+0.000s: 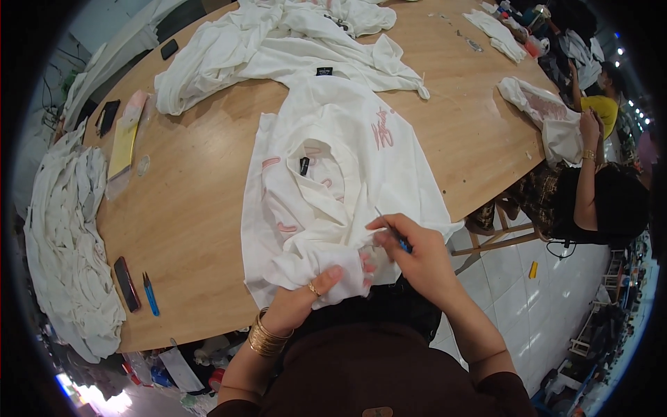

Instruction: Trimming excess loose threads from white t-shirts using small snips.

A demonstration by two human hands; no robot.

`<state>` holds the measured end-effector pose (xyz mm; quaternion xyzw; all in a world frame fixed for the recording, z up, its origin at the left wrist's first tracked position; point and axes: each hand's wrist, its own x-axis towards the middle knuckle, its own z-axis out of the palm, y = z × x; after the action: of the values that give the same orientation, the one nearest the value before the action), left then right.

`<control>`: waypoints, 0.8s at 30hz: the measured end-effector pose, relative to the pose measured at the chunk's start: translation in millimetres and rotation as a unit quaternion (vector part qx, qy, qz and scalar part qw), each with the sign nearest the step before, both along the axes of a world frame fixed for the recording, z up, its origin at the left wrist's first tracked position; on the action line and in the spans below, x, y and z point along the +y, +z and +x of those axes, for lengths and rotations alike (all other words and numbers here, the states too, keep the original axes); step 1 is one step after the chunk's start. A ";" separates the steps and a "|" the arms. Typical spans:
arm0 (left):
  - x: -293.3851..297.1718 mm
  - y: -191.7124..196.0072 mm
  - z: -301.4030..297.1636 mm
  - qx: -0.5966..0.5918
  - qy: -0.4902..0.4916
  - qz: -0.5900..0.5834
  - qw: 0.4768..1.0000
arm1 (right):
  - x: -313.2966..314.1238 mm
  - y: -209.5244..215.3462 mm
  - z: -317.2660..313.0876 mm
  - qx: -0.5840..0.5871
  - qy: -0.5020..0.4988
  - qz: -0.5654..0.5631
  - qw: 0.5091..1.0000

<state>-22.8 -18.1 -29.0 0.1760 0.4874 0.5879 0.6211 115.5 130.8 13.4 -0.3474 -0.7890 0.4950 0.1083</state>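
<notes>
A white shirt (424, 181) with pink lettering lies in front of me, partly bunched at the near edge of the table. My left hand (316, 288) grips a fold of it; the thumb lies on top and fingertips emerge at the fold's right end. Close by on the right, my right hand (417, 254) is closed around a small blue-handled tool (405, 244), which looks like thread snips. Its thin metal tip points up and left over the cloth, near the left fingertips. Fingers partly hide the tool.
More white shirts (229, 59) heap at the far side, and a pile of white garments (66, 243) hangs over the left edge. Blue snips (151, 293) and a dark red phone (127, 283) lie at left. A seated person (594, 187) handles white cloth at right.
</notes>
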 end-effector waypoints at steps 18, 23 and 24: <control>48.6 11.6 40.7 0.241 0.148 0.037 0.958 | -0.7 -20.0 29.5 0.078 -0.098 -0.133 0.983; 53.2 6.8 44.4 0.234 0.159 0.020 0.959 | 11.9 -14.1 42.4 0.070 -0.132 -0.108 0.983; 54.0 4.5 43.8 0.204 0.180 -0.001 0.962 | 16.3 -14.9 46.6 0.117 -0.163 -0.151 0.968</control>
<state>21.1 35.9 -24.5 0.2014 0.6278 0.6412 0.3925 162.1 147.1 -1.5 -0.4235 -0.6195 0.6214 0.2253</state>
